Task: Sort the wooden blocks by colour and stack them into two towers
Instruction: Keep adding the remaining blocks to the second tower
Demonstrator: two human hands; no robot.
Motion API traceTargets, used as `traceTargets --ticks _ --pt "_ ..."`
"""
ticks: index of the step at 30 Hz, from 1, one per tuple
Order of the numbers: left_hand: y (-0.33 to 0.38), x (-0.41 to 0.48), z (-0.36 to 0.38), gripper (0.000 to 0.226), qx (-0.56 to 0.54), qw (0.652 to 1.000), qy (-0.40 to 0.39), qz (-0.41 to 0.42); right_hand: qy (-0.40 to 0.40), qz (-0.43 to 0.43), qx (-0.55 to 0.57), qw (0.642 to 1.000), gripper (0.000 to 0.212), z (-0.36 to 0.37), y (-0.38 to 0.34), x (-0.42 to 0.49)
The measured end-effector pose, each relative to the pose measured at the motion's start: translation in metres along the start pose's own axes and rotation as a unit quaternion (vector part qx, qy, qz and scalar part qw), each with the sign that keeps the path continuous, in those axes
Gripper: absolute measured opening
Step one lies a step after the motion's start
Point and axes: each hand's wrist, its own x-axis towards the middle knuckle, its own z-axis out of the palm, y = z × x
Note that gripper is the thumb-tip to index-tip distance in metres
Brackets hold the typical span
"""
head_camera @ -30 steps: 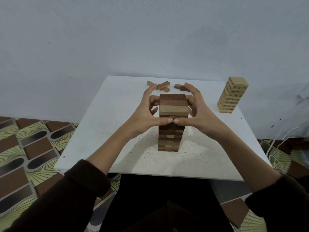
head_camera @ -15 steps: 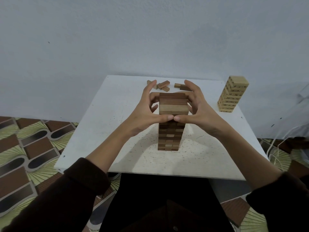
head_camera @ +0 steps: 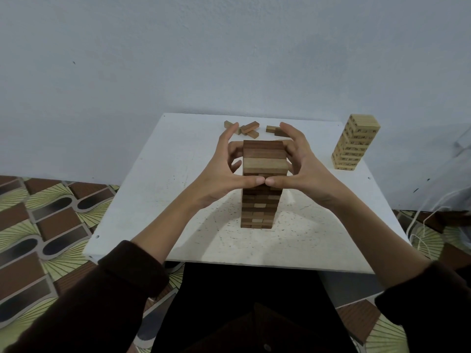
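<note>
Barely anything has shifted: left hand and right hand still clasp the brown tower top on the tabletop, thumbs now meeting, apparently squaring it; loose blocks await.

Left hand and right hand gripping the brown tower near its top, thumbs touching, pale tower standing well apart.

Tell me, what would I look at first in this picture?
Probably the tall brown tower in the middle of the white table, with the left hand and right hand cupped round its top, thumbs meeting in front. Next, the pale tower standing alone at the far right corner, and a few loose blocks scattered at the far edge.
</note>
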Motion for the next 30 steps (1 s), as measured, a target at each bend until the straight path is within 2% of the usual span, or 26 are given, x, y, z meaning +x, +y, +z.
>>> traceTargets --ticks 21,30 --pt "-0.006 -0.001 0.004 0.098 -0.024 1.000 0.006 -0.002 0.002 0.012 0.025 1.000 0.113 0.004 0.007 0.002" --pt "-0.014 -0.005 0.004 0.114 -0.027 0.999 -0.006 -0.022 -0.003 0.019 0.035 0.999 0.109 0.006 0.014 0.000"
